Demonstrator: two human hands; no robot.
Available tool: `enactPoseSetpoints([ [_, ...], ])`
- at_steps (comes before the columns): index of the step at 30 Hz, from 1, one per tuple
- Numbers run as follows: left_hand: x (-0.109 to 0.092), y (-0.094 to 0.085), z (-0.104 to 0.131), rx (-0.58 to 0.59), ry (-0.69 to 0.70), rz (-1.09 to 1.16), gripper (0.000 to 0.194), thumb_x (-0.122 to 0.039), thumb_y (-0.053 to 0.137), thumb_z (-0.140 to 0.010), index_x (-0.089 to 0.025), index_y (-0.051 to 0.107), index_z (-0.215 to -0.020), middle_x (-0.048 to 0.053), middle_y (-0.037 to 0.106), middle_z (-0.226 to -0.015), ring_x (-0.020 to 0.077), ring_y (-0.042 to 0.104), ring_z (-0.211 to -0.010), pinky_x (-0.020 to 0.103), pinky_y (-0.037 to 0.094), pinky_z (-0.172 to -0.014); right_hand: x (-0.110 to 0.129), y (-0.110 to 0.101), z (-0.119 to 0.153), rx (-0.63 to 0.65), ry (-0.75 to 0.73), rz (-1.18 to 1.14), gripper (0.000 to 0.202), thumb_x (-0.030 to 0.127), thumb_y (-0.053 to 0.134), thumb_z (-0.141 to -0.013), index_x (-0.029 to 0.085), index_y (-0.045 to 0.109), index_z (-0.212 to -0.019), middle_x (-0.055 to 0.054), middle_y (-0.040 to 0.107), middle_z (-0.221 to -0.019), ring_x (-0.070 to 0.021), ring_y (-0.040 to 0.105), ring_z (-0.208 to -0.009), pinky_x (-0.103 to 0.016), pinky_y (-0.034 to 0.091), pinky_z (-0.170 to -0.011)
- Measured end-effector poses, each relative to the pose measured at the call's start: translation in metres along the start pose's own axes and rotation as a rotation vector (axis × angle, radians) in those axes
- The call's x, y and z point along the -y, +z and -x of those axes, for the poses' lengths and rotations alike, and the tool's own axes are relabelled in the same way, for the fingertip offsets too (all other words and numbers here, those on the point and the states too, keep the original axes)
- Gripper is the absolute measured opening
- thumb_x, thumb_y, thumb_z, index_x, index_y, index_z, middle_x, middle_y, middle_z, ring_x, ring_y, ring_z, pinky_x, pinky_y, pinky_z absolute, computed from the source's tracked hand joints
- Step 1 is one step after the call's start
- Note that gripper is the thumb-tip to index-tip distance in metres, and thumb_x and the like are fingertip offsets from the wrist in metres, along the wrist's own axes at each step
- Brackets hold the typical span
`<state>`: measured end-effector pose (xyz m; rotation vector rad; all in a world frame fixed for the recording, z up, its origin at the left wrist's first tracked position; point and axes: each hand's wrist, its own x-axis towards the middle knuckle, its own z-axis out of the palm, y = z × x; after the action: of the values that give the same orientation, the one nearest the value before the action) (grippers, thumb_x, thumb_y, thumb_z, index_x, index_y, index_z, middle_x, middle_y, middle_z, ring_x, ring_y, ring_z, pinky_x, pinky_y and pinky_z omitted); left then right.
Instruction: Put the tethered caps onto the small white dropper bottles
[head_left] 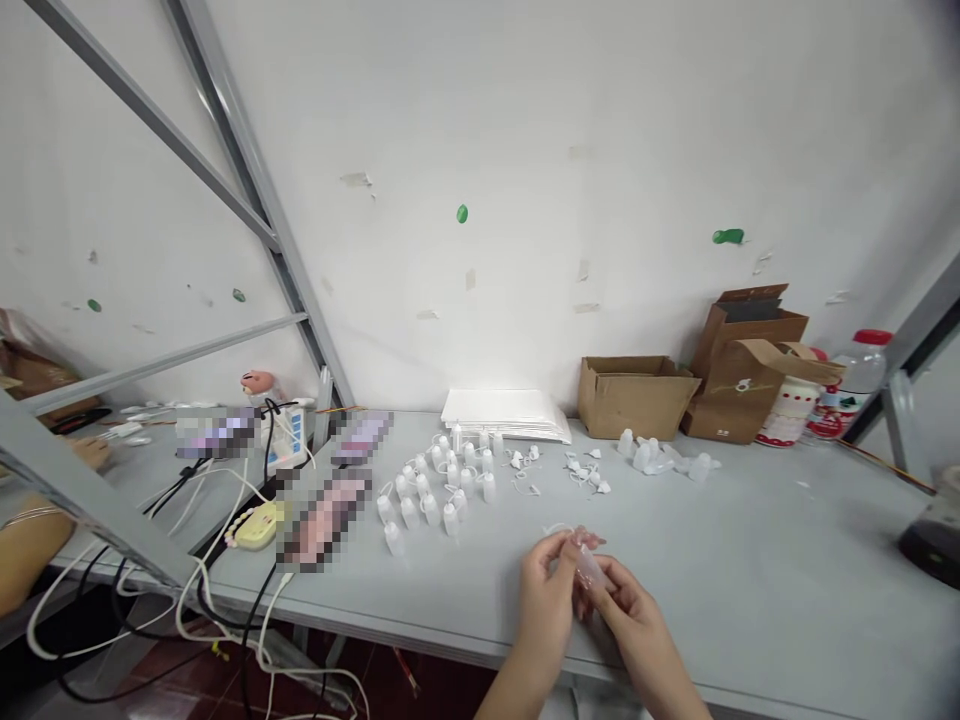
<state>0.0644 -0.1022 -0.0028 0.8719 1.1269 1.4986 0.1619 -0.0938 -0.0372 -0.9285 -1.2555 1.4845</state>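
Note:
Near the table's front edge, my two hands hold one small translucent plastic squeeze bottle (589,569) between them. My right hand (628,603) is closed around its body. At the top end, the fingers of my left hand (546,578) pinch the cap area, where a thin white loop sticks out; the fingers partly hide the cap. Several capped bottles of the same kind (451,517) stand in a cluster to the left. Loose white caps with loops (583,470) lie beyond my hands, and uncapped bottles (645,456) lie farther right.
Behind are a stack of white sheets (506,412), a cardboard box (634,398), a brown paper bag (739,385) and a red-capped bottle (851,385). At left are blurred phones (326,520), a yellow case (256,527), a power strip (287,437), cables and a metal post. Another person's arm (34,550) shows far left.

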Motion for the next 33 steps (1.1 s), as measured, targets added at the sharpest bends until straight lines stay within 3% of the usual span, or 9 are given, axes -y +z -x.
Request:
enactPoseSetpoints([
  [4,-0.007,-0.006,0.001,0.088,-0.114,0.148,0.054,-0.055,0.047,-0.075,-0.008,0.068,-0.091,0.017,0.070,-0.090,0.0254,0.063,-0.087,0.031,0.048,-0.072,0.003,0.003,0.001,0.042,-0.013,0.000,0.040,0.054,0.056,-0.073,0.016,0.063,-0.082,-0.003,0.062,-0.060,-0.0153,0.050,-0.053,-0.028,0.041,-0.056],
  [7,-0.008,-0.010,0.000,0.119,-0.137,0.165,0.053,-0.055,0.052,-0.073,-0.009,0.068,-0.094,0.018,0.069,-0.098,0.0262,0.061,-0.092,0.030,0.048,-0.070,0.004,0.005,0.002,0.059,-0.038,0.002,0.040,0.054,0.052,-0.076,0.016,0.062,-0.078,-0.003,0.062,-0.059,-0.0159,0.051,-0.053,-0.028,0.041,-0.055],
  [13,0.002,-0.010,-0.005,0.116,-0.159,0.097,0.046,-0.051,0.057,-0.071,-0.009,0.069,-0.087,0.016,0.070,-0.091,0.0202,0.064,-0.071,0.020,0.041,-0.043,0.002,0.005,0.002,0.087,-0.038,-0.016,0.040,0.054,0.053,-0.076,0.015,0.061,-0.080,-0.002,0.061,-0.057,-0.0142,0.050,-0.051,-0.027,0.040,-0.053],
  [17,0.006,-0.009,-0.007,0.128,-0.148,0.108,0.040,-0.048,0.061,-0.068,-0.010,0.069,-0.080,0.015,0.070,-0.087,0.0156,0.061,-0.062,0.019,0.040,-0.042,0.003,0.004,0.004,0.082,-0.015,-0.019,0.042,0.056,0.053,-0.074,0.015,0.061,-0.074,-0.001,0.059,-0.052,-0.0135,0.049,-0.048,-0.026,0.038,-0.050],
  [21,0.007,-0.008,-0.006,0.157,-0.147,0.108,0.040,-0.047,0.062,-0.068,-0.010,0.069,-0.080,0.012,0.070,-0.085,0.0061,0.047,-0.040,0.020,0.033,-0.034,0.004,0.003,0.004,0.050,-0.013,-0.021,0.042,0.057,0.054,-0.073,0.016,0.059,-0.067,-0.001,0.058,-0.049,-0.0129,0.048,-0.045,-0.025,0.036,-0.047],
  [28,0.004,-0.005,-0.002,0.180,-0.120,0.179,0.030,-0.039,0.063,-0.070,-0.010,0.069,-0.076,0.011,0.068,-0.082,0.0135,0.057,-0.065,0.020,0.041,-0.047,0.001,0.000,0.005,0.053,0.024,-0.123,0.040,0.056,0.058,-0.071,0.016,0.057,-0.063,-0.001,0.059,-0.049,-0.0114,0.046,-0.043,-0.024,0.034,-0.045],
  [33,0.008,-0.007,-0.001,0.211,-0.097,0.201,0.030,-0.040,0.061,-0.072,-0.011,0.068,-0.077,0.008,0.065,-0.083,0.0060,0.049,-0.047,0.020,0.038,-0.042,0.002,-0.001,0.004,0.092,0.043,-0.213,0.037,0.051,0.059,-0.073,0.015,0.059,-0.065,-0.001,0.060,-0.047,-0.0107,0.046,-0.043,-0.022,0.033,-0.044],
])
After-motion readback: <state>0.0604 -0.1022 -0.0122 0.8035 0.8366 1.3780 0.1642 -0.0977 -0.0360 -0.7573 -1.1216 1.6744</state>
